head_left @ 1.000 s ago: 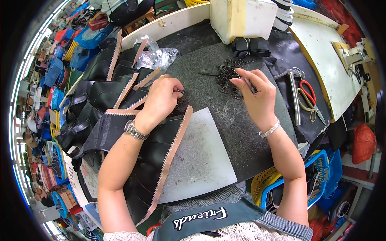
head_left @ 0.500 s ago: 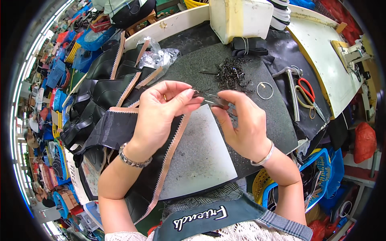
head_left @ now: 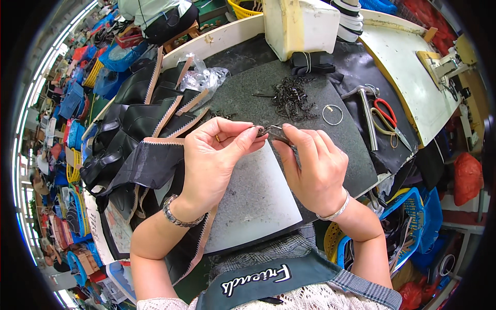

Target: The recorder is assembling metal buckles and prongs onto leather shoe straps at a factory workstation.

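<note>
My left hand (head_left: 213,155) pinches a small dark metal piece (head_left: 262,130), possibly a buckle, between thumb and forefinger. My right hand (head_left: 316,168) is closed round a small metal tool (head_left: 277,135) with two narrow tips, like thread snips, mostly covered by the fingers. Those tips meet or nearly meet the dark piece. Below the hands lies a whitish board (head_left: 258,199) on the dark grey work surface (head_left: 237,88). Beyond them sits a tangled pile of small dark metal pieces (head_left: 292,98). A few similar dark pieces (head_left: 222,114) lie past my left hand.
Black leather pieces (head_left: 137,124) with zigzag tan edges are heaped at left, beside a clear plastic bag (head_left: 204,77). At right lie a hammer (head_left: 368,116), red-handled scissors (head_left: 387,113) and a metal ring (head_left: 332,114). A blue basket (head_left: 413,206) stands low right.
My two hands have come closer together, and the tool's tips, apart before, are now at the small dark piece. The whole view has shifted slightly.
</note>
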{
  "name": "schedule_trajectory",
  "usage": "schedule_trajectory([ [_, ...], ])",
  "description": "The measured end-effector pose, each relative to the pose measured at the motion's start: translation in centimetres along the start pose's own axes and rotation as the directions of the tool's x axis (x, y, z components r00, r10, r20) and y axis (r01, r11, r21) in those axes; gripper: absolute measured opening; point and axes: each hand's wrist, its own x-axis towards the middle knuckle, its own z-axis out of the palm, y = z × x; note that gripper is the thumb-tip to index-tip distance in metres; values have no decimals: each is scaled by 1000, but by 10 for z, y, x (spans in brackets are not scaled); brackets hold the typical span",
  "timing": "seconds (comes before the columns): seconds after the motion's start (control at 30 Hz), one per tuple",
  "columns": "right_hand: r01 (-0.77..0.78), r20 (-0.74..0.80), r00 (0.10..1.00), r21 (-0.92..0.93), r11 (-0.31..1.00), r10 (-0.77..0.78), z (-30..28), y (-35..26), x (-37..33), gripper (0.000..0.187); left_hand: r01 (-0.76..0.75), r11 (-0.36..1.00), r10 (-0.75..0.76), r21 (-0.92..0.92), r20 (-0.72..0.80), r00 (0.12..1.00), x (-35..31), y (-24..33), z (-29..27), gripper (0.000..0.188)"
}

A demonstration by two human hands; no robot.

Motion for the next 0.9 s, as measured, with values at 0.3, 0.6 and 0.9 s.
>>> schedule_trajectory([
  [0.3, -3, 4, 1000, -16, 1000, 3, -2, -3, 2, 29, -54, 997, 55, 49, -15, 998, -2, -2, 3, 8],
  [0.6, -67, 44, 997, 37, 997, 66, 1, -7, 5, 28, -97, 995, 97, 11, -14, 995, -7, -12, 3, 9],
  [0.9, -306, 137, 952, 414, 857, 274, -1, 2, 5, 24, 158, 968, -160, -196, 7, 987, -4, -2, -3, 8],
])
